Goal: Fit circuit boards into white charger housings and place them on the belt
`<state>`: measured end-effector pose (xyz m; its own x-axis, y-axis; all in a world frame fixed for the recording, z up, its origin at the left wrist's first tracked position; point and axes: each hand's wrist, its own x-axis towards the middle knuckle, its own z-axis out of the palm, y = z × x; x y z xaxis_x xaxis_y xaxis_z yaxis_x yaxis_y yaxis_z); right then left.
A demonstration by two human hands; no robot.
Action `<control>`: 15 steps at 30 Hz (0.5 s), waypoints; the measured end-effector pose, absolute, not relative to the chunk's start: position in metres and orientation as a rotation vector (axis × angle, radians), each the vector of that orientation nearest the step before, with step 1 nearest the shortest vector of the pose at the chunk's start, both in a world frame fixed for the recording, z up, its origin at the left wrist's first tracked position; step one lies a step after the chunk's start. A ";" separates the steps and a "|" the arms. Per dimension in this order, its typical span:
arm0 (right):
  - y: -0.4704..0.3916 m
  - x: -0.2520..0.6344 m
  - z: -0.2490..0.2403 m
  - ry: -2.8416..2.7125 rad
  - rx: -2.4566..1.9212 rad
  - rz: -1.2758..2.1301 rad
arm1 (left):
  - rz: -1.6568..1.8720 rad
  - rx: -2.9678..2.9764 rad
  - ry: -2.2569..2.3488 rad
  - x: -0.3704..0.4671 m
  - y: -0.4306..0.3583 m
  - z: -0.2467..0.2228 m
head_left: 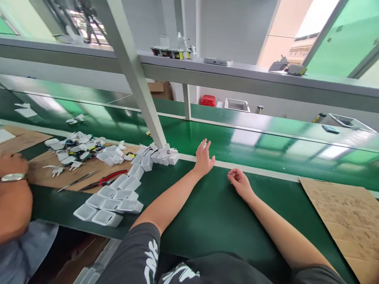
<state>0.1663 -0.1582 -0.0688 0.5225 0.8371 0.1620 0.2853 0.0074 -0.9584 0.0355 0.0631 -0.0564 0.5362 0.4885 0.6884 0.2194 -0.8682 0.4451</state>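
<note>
My left hand (204, 158) reaches over the pale strip at the far edge of the green work table (201, 213). Its fingers are spread, and a small whitish spot shows by the fingertips, too small to name. My right hand (240, 184) hovers near the same edge, fingers curled in; whether anything is in them is hidden. Left of my left hand, a row of white plastic housings (129, 183) runs along the table. Its far end meets a cluster of smaller white cases (166, 154) by the metal post.
At left, red-handled pliers (112, 176), tweezers (77, 181) and a pile of white parts with circuit boards (79, 148) lie on cardboard. A co-worker's arm (13, 193) is there. A metal post (139, 79) rises ahead; a cardboard sheet (340, 217) lies at right.
</note>
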 end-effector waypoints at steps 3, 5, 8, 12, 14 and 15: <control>-0.159 0.167 -0.066 -1.015 -1.586 0.559 | 1.166 2.564 0.472 0.037 0.053 -0.052; -0.161 0.167 -0.064 -1.011 -1.599 0.557 | 1.127 2.582 0.473 0.036 0.053 -0.051; -0.163 0.166 -0.060 -1.010 -1.638 0.578 | 1.090 2.578 0.533 0.033 0.053 -0.051; -0.165 0.165 -0.058 -1.020 -1.689 0.601 | 1.025 2.626 0.545 0.031 0.050 -0.050; -0.165 0.165 -0.057 -1.022 -1.704 0.602 | 0.990 2.687 0.523 0.031 0.048 -0.051; -0.165 0.164 -0.057 -1.024 -1.710 0.605 | 0.971 2.724 0.509 0.031 0.046 -0.052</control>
